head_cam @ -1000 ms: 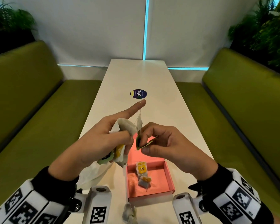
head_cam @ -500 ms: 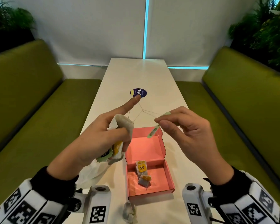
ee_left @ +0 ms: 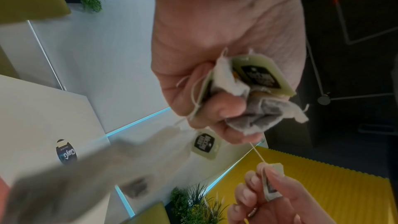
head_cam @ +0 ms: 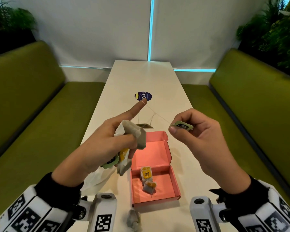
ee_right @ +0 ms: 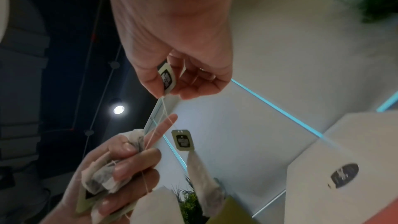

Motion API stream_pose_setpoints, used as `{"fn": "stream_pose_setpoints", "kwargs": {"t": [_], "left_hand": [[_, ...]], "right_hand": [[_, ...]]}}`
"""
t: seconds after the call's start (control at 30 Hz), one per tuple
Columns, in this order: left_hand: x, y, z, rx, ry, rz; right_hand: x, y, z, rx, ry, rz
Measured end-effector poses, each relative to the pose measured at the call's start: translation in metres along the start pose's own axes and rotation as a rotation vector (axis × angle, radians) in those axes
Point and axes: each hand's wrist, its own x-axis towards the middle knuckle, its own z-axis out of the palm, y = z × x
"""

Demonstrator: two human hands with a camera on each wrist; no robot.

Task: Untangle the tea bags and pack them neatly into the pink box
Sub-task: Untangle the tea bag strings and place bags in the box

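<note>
My left hand (head_cam: 107, 141) grips a bunch of tangled tea bags (head_cam: 132, 134) above the table, its index finger stretched out with a string (head_cam: 157, 114) looped over the tip. My right hand (head_cam: 196, 131) pinches a pale green paper tag (head_cam: 182, 125) and holds that string taut. A second tag (ee_right: 183, 140) hangs loose from the strings between the hands. The open pink box (head_cam: 157, 156) lies below, with two tea bags (head_cam: 147, 180) inside. The bunch (ee_left: 247, 94) and the pinched tag (ee_left: 272, 181) also show in the left wrist view.
A white table (head_cam: 141, 77) runs away from me between two green benches (head_cam: 23, 97). A round dark sticker (head_cam: 142, 96) sits mid-table. A white plastic bag (head_cam: 97, 180) lies under my left wrist, and a crumpled tea bag (head_cam: 133, 221) lies at the near edge.
My right hand has pulled the green tag out to the right and up, away from the left hand. The string now stretches taut over the left index fingertip.
</note>
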Motion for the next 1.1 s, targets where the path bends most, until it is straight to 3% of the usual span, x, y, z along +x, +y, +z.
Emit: {"fn": "stream_pose_setpoints", "kwargs": {"t": [0.3, 0.63, 0.97, 1.1], "left_hand": [[-0.002, 0.002, -0.001, -0.025, -0.033, -0.002], [-0.004, 0.004, 0.000, -0.070, -0.067, 0.013], [-0.006, -0.005, 0.008, -0.122, -0.098, 0.024], [-0.008, -0.006, 0.009, -0.138, -0.080, 0.024]], "right_hand": [[0.008, 0.002, -0.001, 0.534, -0.172, 0.233], [0.009, 0.001, 0.002, 0.426, -0.146, 0.254], [0.006, -0.006, 0.015, 0.613, -0.145, 0.305], [0.006, -0.009, 0.015, 0.565, -0.116, 0.310]]}}
